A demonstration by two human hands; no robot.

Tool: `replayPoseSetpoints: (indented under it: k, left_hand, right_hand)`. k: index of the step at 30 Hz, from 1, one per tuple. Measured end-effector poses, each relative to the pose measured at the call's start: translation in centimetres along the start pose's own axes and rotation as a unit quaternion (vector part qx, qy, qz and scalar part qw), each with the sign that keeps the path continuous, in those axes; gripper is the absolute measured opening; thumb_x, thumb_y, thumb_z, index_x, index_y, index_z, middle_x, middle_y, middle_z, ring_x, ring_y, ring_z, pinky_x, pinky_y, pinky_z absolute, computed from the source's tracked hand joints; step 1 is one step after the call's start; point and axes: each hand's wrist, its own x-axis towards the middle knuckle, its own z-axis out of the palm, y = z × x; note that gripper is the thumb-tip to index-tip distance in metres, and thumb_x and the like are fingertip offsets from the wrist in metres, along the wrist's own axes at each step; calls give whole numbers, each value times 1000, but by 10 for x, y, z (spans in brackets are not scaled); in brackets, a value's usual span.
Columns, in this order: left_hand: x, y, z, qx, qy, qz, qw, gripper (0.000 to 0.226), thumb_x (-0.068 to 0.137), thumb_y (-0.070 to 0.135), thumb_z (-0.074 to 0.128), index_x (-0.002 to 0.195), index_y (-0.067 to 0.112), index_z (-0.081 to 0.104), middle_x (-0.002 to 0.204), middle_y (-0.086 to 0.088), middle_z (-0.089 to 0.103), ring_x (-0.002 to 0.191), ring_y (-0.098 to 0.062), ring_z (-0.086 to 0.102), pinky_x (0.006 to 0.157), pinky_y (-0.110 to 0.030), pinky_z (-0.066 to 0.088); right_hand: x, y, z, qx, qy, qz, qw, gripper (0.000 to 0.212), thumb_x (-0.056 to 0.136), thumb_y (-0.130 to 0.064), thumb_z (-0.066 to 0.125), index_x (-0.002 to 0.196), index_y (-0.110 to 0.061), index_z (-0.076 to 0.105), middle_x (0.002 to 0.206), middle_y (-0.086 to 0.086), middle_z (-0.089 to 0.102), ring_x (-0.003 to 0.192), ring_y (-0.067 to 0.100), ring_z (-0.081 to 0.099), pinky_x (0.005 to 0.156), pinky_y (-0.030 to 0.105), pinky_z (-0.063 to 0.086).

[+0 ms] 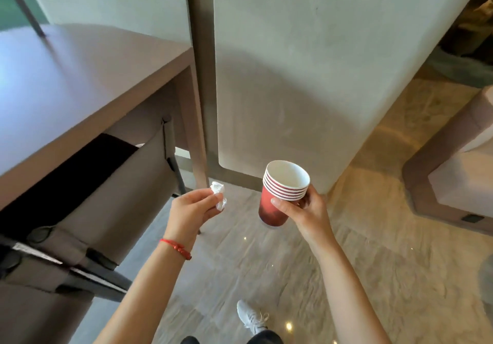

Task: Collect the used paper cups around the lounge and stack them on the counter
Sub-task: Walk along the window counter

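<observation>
- The cup stack (pixel 280 197): the right hand (pixel 306 210) covers its far side, and only the rims of the nested cups show, so their walls are hidden.
- The tissue (pixel 219 195): partly hidden behind the fingers of the left hand (pixel 190 210).
- The table (pixel 66 82): cut off by the left edge.
- The chair (pixel 80 210): cut off at the left and bottom edges; its seat is under the table.
- The sofa (pixel 458 173): cut off by the right edge.
- The shoe (pixel 250 317): only one shows; the legs are cut off at the bottom edge.
- The top right corner: dark and blurred, contents unclear.
</observation>
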Motion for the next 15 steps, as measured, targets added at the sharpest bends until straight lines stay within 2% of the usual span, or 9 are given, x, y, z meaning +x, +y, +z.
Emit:
replayPoseSetpoints:
  k: [4,8,12,15]
  left_hand:
    - [23,13,-5,-13,94,23,995,6,81,5,67,77,4,71,74,-7,68,63,-9,68,60,-17,55]
    - [32,22,-14,-26,179,44,983,8,81,8,67,77,3,72,76,-10,67,70,-14,67,70,-22,57]
    - [26,21,-30,-61,261,57,962,10,79,13,70,73,6,73,76,-4,68,81,-19,68,80,-30,56]
    - [13,19,-40,-93,327,62,938,7,77,17,73,77,11,75,84,-4,72,87,-20,69,83,-33,54]
  right_hand:
    - [59,-6,21,-14,-90,-12,996,50,57,-23,82,101,-26,61,91,-22,71,85,-5,66,67,8,48]
    - [107,-17,48,-25,-192,-22,981,57,55,-27,82,108,-22,61,96,-11,71,88,-2,66,68,9,49]
    - [130,-23,83,-21,-308,-31,951,65,56,-24,86,116,-15,61,104,-4,70,96,9,66,74,16,50]
    - [134,-27,111,-19,-393,-33,919,65,56,-28,85,116,-24,60,108,-5,69,102,11,64,78,20,52]
